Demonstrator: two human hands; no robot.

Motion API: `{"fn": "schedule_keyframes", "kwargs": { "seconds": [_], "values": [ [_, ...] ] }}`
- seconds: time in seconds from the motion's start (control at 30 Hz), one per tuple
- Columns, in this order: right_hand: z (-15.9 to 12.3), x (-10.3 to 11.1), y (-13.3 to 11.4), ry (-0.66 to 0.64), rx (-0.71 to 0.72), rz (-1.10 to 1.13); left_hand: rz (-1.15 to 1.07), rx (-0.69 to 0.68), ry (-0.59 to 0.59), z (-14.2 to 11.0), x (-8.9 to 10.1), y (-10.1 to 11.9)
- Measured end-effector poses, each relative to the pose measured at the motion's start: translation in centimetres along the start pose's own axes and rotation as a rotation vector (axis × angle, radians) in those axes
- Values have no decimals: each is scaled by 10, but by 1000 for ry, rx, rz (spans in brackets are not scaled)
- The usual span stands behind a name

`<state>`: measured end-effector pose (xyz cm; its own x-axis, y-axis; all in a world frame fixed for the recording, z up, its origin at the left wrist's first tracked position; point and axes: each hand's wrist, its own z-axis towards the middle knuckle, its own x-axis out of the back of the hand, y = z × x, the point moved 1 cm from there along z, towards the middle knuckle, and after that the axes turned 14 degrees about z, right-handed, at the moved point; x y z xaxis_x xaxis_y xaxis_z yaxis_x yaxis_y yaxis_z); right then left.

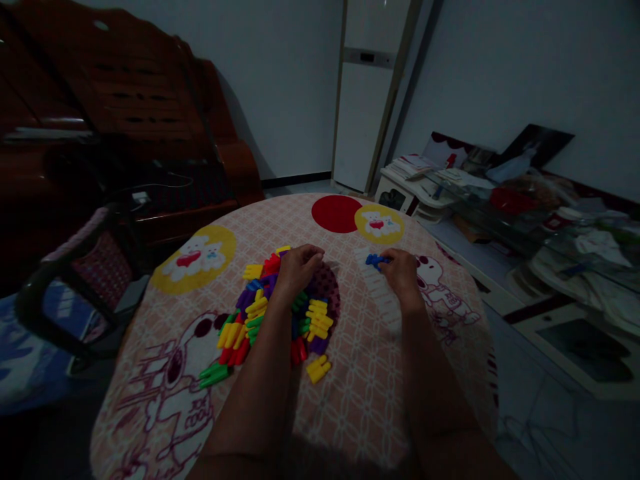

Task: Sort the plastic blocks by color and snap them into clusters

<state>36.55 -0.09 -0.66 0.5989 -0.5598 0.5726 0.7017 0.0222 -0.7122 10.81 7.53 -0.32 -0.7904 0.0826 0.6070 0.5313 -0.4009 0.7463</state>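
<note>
A heap of plastic building pieces [257, 305] in yellow, red, green, blue and purple lies on the left half of the round table. My left hand [299, 265] is over the heap's upper right side, its fingers drawn together; whatever they hold, if anything, is hidden. To the right, my right hand [401, 272] pinches a blue plastic building piece [376, 261] between thumb and fingers, low over the cloth. Beneath that piece runs a pale strip with lines [383, 290]. A single yellow piece [319, 368] and a green piece [214, 375] lie at the heap's near edge.
A patterned cloth [360, 387] with cartoon figures covers the table. Left stand a chair [95, 267] and a carved wooden bench [145, 113]. Along the right wall, a low cabinet [500, 207] carries papers and clutter. A tall white unit [367, 113] fills the far corner.
</note>
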Motion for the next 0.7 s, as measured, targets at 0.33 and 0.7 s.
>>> {"fn": "schedule_keyframes", "kwargs": {
  "seconds": [0.33,0.7],
  "values": [
    [-9,-19,1,-66,39,-294,0,-2,-11,0,-2,0],
    [-10,-19,-5,-67,15,-286,-9,28,26,1,6,-3]
  ]
}}
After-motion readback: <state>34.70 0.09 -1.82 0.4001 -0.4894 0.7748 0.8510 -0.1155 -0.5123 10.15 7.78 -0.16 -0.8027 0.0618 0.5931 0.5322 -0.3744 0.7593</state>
